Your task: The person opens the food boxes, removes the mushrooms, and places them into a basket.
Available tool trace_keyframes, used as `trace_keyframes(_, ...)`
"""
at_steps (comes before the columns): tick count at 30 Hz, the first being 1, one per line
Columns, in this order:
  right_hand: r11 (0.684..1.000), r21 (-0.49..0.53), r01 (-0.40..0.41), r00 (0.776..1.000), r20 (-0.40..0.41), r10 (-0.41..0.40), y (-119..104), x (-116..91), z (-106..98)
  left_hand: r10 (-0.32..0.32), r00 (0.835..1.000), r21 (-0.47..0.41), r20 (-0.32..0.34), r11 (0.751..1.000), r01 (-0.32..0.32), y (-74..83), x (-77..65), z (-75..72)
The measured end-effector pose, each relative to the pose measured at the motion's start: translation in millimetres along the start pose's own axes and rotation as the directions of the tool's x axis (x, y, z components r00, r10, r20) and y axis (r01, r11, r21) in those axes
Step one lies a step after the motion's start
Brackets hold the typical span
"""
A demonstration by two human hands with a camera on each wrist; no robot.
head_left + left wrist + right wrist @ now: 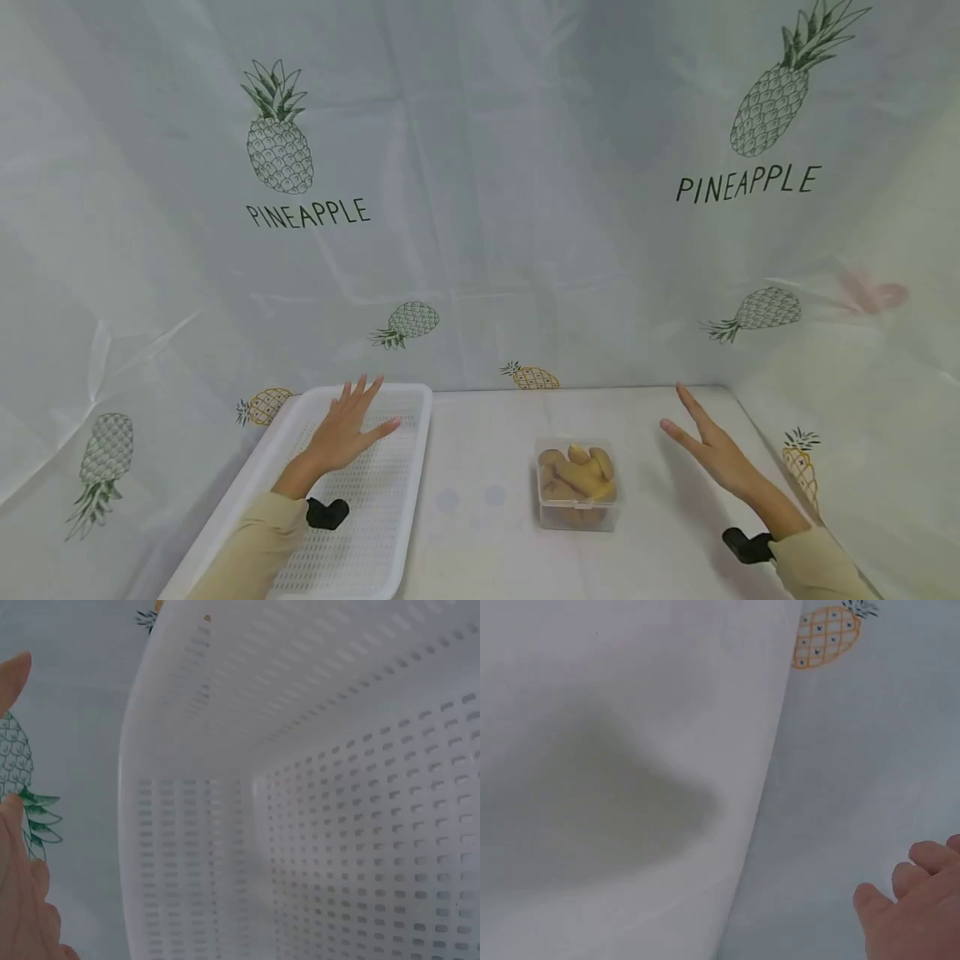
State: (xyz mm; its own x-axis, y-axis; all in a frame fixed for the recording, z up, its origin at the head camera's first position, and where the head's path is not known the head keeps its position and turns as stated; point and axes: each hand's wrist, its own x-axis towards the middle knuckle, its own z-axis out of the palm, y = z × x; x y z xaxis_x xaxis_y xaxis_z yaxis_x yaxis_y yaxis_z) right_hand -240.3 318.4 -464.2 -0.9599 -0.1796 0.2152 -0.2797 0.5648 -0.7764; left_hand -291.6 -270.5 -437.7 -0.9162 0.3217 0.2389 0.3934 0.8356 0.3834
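Note:
My left hand [343, 433] is held over the white perforated basket [417, 467], fingers spread and holding nothing. In the left wrist view, the basket's slotted wall [187, 862] and floor fill most of the picture, with part of the hand [26, 900] at the left edge. Over the right side of the table, my right hand [716, 454] hovers with fingers extended and nothing in them. Between the hands stands a clear plastic box [577, 518] with several brown and yellowish lumpy pieces that look like ginger [581, 477]. The right wrist view catches a few fingers [911, 879] at its lower right corner.
A white table [487, 533] carries the basket on the left and the box near the middle. Behind and beside it hangs a pale curtain [480, 208] printed with pineapples. Black wrist cameras [327, 513] sit on both wrists.

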Motion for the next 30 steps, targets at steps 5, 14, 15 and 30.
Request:
trace_keyframes(5,0.993,0.102,0.059,0.998,0.032,-0.063,-4.6,-6.0,14.2,0.053,0.998,-0.056,0.031,0.997,-0.051,16.7,6.6,-0.8)
trace_keyframes(14,0.945,0.300,0.131,0.985,0.069,-0.158,-9.0,-17.0,47.6,0.170,0.977,-0.131,0.126,0.980,-0.153,52.8,26.4,0.2)
trace_keyframes(15,0.940,0.319,0.126,0.985,0.075,-0.157,-9.7,-17.9,51.3,0.178,0.975,-0.128,0.136,0.979,-0.161,56.2,28.7,1.1)
trace_keyframes(30,0.941,0.336,0.038,0.994,0.082,-0.070,5.2,-33.9,87.4,0.297,0.914,-0.152,0.276,0.953,-0.263,118.9,51.9,21.1)
